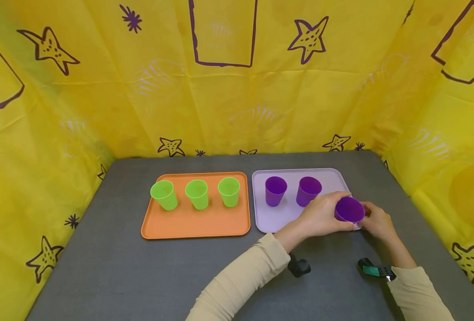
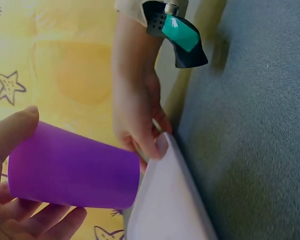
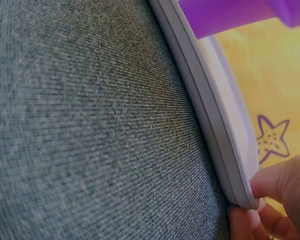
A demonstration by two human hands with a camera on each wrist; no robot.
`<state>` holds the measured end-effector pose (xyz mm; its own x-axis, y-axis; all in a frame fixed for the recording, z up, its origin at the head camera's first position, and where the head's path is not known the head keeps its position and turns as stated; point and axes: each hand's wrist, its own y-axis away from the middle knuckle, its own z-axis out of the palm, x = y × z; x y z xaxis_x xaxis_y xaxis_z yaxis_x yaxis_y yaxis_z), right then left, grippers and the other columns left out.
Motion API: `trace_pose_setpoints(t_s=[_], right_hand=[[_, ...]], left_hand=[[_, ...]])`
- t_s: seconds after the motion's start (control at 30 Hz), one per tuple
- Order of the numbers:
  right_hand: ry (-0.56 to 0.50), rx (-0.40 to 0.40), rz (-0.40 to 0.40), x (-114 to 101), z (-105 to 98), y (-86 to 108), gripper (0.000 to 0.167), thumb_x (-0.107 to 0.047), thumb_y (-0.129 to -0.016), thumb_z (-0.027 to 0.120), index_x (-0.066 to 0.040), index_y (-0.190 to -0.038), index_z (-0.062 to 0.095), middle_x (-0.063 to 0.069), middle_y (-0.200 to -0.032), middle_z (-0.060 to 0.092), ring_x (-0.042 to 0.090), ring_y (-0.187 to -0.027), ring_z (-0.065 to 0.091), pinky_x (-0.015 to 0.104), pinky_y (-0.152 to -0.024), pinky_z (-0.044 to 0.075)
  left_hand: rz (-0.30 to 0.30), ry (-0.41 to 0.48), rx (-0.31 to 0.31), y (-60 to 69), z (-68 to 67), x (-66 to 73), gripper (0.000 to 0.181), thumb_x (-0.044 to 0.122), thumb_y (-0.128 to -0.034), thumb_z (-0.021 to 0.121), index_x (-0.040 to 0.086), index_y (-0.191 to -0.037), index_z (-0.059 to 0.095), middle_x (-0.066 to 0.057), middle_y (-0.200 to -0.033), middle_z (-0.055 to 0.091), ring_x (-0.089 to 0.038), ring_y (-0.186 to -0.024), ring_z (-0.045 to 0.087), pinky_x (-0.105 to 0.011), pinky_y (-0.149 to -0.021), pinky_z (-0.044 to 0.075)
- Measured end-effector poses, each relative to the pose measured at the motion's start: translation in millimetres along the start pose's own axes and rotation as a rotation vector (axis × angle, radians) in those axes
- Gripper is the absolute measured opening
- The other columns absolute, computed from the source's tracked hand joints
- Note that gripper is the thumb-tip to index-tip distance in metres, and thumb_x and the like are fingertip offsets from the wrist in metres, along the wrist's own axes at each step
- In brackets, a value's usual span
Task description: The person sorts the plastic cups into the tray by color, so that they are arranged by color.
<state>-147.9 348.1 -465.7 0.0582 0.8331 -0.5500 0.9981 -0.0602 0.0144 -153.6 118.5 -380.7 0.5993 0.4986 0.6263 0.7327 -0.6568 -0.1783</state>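
My left hand (image 1: 321, 215) holds a purple cup (image 1: 349, 210) over the near right part of the lavender tray (image 1: 275, 218). In the left wrist view, thumb and fingers lie on opposite sides of this cup (image 2: 72, 167). At the tray's near right corner, my right hand (image 1: 378, 223) pinches the rim; the right wrist view has the thumb (image 3: 277, 182) on top and fingers below the tray edge (image 3: 205, 105). Two more purple cups, one on the left (image 1: 275, 191) and one in the middle (image 1: 308, 191), stand upright on the tray's far half.
Left of the lavender tray lies an orange tray (image 1: 197, 225) bearing a row of three green cups (image 1: 197, 195). Both trays rest on a dark grey table (image 1: 112, 267). Yellow patterned cloth (image 1: 221, 98) encloses the back and sides.
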Motion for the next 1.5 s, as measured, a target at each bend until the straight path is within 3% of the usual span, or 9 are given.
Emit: trace_pose_setpoints(t_s=[0.23, 0.5, 0.73, 1.13, 1.5], right_hand=[[0.013, 0.024, -0.015, 2, 1, -0.6, 0.039, -0.015, -0.080, 0.063, 0.009, -0.110, 0.053, 0.020, -0.082, 0.061, 0.023, -0.067, 0.052, 0.028, -0.055, 0.041], [-0.024, 0.052, -0.030, 0, 2, -0.4, 0.028, -0.015, -0.086, 0.056, 0.006, -0.103, 0.054, 0.012, -0.076, 0.060, 0.012, -0.057, 0.053, 0.024, -0.049, 0.045], [-0.032, 0.061, -0.046, -5, 3, -0.6, 0.029, -0.014, -0.085, 0.055, 0.006, -0.106, 0.055, 0.012, -0.078, 0.060, 0.010, -0.056, 0.053, 0.024, -0.050, 0.045], [-0.033, 0.048, -0.012, -5, 1, 2.9, 0.035, -0.013, -0.086, 0.053, 0.008, -0.114, 0.053, 0.014, -0.082, 0.058, 0.012, -0.059, 0.052, 0.023, -0.051, 0.043], [-0.034, 0.057, -0.020, -7, 1, 3.8, 0.036, -0.012, -0.086, 0.053, 0.005, -0.117, 0.054, 0.012, -0.080, 0.058, 0.012, -0.057, 0.050, 0.024, -0.050, 0.041]], left_hand=[[-0.029, -0.108, 0.037, -11.3, 15.0, 0.0, 0.073, 0.047, -0.0740, 0.072, 0.019, -0.135, 0.044, 0.008, -0.129, 0.054, -0.002, -0.111, 0.052, -0.013, -0.092, 0.039], [-0.158, -0.078, 0.063, -24.8, 25.2, -3.1, 0.071, 0.043, -0.0779, 0.069, 0.023, -0.139, 0.038, 0.009, -0.135, 0.048, -0.004, -0.115, 0.050, -0.016, -0.091, 0.043], [-0.247, -0.097, 0.068, -32.4, 30.1, -5.0, 0.072, 0.045, -0.0788, 0.068, 0.025, -0.140, 0.035, 0.011, -0.136, 0.046, -0.003, -0.118, 0.048, -0.021, -0.094, 0.043], [-0.298, -0.106, 0.134, -42.8, 48.8, -10.2, 0.069, 0.044, -0.0773, 0.070, 0.020, -0.134, 0.039, 0.009, -0.125, 0.053, -0.003, -0.108, 0.053, -0.018, -0.089, 0.044], [-0.380, -0.035, 0.205, -50.0, 59.0, -17.1, 0.067, 0.041, -0.0779, 0.070, 0.018, -0.133, 0.040, 0.003, -0.123, 0.054, -0.010, -0.105, 0.057, -0.019, -0.088, 0.046]])
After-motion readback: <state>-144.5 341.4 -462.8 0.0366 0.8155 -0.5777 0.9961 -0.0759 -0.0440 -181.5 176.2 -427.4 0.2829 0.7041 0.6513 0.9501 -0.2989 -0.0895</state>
